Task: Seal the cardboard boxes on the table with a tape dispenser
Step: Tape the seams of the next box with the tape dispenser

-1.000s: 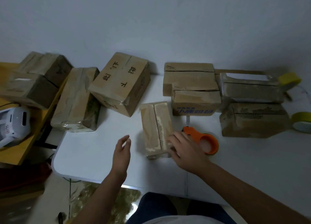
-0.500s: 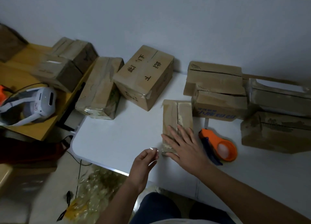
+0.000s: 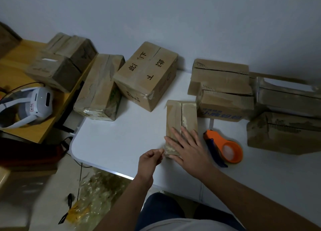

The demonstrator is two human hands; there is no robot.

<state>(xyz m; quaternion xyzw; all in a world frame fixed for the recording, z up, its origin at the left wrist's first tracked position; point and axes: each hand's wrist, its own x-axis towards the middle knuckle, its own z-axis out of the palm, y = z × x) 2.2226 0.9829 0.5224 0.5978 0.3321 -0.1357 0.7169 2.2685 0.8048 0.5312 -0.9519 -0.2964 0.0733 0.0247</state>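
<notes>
A small narrow cardboard box lies on the white table, its top seam running away from me. My right hand lies flat on the box's near end with fingers spread, pressing it down. My left hand sits at the box's near left corner and pinches a clear strip of tape end between thumb and fingers. The orange tape dispenser lies on the table just right of my right hand, untouched.
Several cardboard boxes stand around: a printed one and a taped one at the left, a stack behind, more at the right. A white headset rests on a yellow side table. Crumpled plastic lies on the floor.
My right hand moved from the box's side onto its top. My left hand came in to the box's near corner and pinched the tape end. The view shifted left.
</notes>
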